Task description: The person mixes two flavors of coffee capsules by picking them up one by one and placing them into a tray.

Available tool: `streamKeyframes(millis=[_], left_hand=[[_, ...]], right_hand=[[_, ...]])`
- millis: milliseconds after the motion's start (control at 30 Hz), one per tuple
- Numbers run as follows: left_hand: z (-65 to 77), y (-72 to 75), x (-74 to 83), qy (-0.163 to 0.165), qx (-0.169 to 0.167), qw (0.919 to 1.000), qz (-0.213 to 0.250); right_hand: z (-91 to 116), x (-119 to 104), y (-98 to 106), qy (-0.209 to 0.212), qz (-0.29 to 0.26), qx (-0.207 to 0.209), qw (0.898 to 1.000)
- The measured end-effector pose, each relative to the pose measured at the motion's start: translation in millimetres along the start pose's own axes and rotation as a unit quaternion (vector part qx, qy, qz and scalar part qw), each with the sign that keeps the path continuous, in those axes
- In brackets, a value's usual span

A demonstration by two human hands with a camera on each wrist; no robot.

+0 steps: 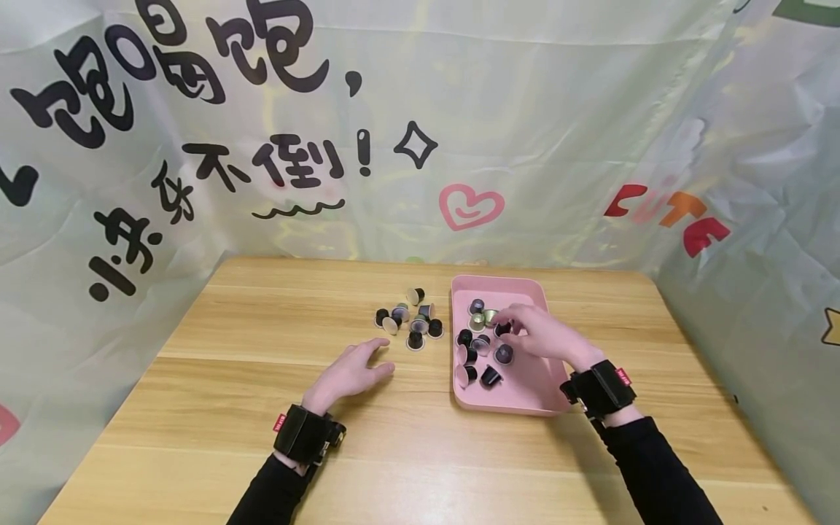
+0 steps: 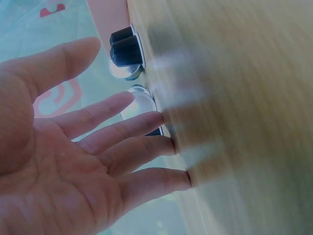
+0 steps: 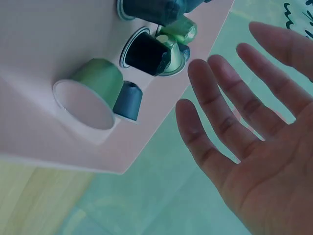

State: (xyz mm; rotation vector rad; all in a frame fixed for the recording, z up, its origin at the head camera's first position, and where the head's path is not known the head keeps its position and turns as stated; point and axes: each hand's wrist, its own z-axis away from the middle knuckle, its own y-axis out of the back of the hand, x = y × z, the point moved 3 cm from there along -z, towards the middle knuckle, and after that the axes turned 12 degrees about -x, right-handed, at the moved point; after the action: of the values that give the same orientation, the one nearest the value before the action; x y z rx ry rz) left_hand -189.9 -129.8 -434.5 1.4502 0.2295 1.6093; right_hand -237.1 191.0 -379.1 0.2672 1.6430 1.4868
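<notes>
Pale printed cloth (image 1: 558, 138) hangs behind our wood-grain table (image 1: 394, 452). We hold our left hand (image 1: 348, 373), fingers spread, just in front of a loose cluster of small capsules (image 1: 418, 323). To the cluster's right sits our pink tray (image 1: 525, 394), with more capsules mostly along its left half. Our right hand (image 1: 541, 334) hovers over the tray, fingers loosely apart.

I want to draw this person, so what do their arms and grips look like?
The left sleeve and right sleeve are both black. The left wristband and right wristband are chunky, boxy and black, each with a little red tag whose pale marks are too small to read. The left grip and right grip are bare hands, without gloves.
</notes>
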Motion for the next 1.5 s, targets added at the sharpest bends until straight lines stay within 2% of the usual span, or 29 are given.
streamKeyframes(millis=[200,333,733,1000,1300,1500], left_hand=[[0.2,0.4,0.4,0.0,0.001,1.0,-0.002],[0.1,0.5,0.7,0.002,0.0,1.0,-0.001],[-0.3,0.7,-1.1,0.002,0.002,1.0,-0.007],[0.2,0.5,-1.3,0.003,-0.001,1.0,0.0],[0.0,0.7,-0.9,0.0,0.001,1.0,-0.005],[-0.6,0.2,-1.6,-0.002,0.001,1.0,-0.004]], right_hand=[[-5,-5,0,-0.009,0.002,0.023,1.0],[-11,-11,-1,0.004,0.012,0.032,0.999],[-38,-29,-4,0.0,0.041,0.001,0.999],[-59,-37,-7,-0.001,0.03,-0.031,0.999],[-98,-42,-5,-0.021,-0.004,-0.042,0.999],[-128,-46,-6,-0.037,0.025,-0.054,0.998]])
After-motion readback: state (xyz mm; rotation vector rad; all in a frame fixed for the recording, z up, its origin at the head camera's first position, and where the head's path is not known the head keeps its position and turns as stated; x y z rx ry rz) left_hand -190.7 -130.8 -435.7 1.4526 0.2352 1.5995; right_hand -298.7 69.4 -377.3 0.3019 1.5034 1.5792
